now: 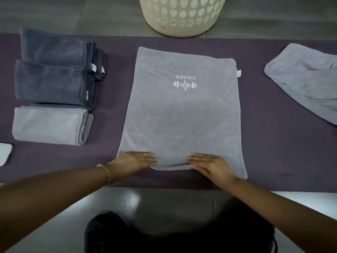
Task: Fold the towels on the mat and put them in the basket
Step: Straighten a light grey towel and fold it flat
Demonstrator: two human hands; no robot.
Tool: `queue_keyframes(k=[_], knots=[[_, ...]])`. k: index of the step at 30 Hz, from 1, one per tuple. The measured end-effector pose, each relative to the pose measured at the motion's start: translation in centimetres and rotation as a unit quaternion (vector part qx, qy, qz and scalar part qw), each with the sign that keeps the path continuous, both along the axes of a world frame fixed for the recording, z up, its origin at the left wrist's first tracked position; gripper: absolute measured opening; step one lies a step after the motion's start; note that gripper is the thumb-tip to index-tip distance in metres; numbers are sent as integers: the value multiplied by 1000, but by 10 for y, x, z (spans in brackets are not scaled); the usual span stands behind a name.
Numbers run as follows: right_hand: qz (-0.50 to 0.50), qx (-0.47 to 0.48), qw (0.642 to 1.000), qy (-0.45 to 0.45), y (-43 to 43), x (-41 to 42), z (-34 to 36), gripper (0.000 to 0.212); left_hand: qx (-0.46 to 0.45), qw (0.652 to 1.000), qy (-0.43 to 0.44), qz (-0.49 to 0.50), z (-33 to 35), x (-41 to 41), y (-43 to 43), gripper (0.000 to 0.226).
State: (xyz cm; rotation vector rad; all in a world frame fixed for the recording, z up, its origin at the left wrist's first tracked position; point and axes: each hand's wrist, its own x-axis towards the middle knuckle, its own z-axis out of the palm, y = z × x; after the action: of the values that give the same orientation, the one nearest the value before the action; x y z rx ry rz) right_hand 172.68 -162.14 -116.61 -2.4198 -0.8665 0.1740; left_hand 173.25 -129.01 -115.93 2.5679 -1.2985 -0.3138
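Far left edge: a white flat object (4, 154), cut off by the frame, lying on the purple mat (109, 110). Next come three folded piles in a column on the mat. The light grey folded towel (49, 125) is nearest me and the dark grey folded towel (51, 83) is just beyond it. The dark grey stack (54, 46) is farthest, with white tags on its right side.

My left hand (135, 160), bead bracelet (104, 171) on the wrist, lies flat on the near left part of the spread towel (182, 115). Its fingers (149, 157) are straight and together, pressing down and gripping nothing.

The spread towel is light grey and flat in the middle of the mat. Its white barbell logo (185, 84) is upside down to me, and there is a small white tag (239, 73) at the far right edge. The near edge curves a little between my hands.

A cream basket (182, 21) with heart cutouts stands on the floor just beyond the mat, behind the spread towel.

My right hand (209, 165) is flat on the same near edge, right of middle. Its fingers are straight, pointing toward the left hand but apart from it, and hold nothing.

Far right: an unfolded towel (306, 84), light grey, rumpled on the mat and partly out of frame.
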Motion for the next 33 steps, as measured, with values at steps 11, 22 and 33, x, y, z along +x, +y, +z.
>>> queue_keyframes(k=[11, 22, 33], knots=[[-162, 14, 921, 354, -3, 162, 63, 32, -49, 883, 325, 334, 75, 169, -24, 12], [-499, -6, 853, 153, -50, 141, 39, 78, -49, 740, 262, 618, 32, 155, -28, 88], [-609, 93, 753, 232, -66, 135, 30, 61, -99, 708, 252, 652, 26, 167, -18, 52]])
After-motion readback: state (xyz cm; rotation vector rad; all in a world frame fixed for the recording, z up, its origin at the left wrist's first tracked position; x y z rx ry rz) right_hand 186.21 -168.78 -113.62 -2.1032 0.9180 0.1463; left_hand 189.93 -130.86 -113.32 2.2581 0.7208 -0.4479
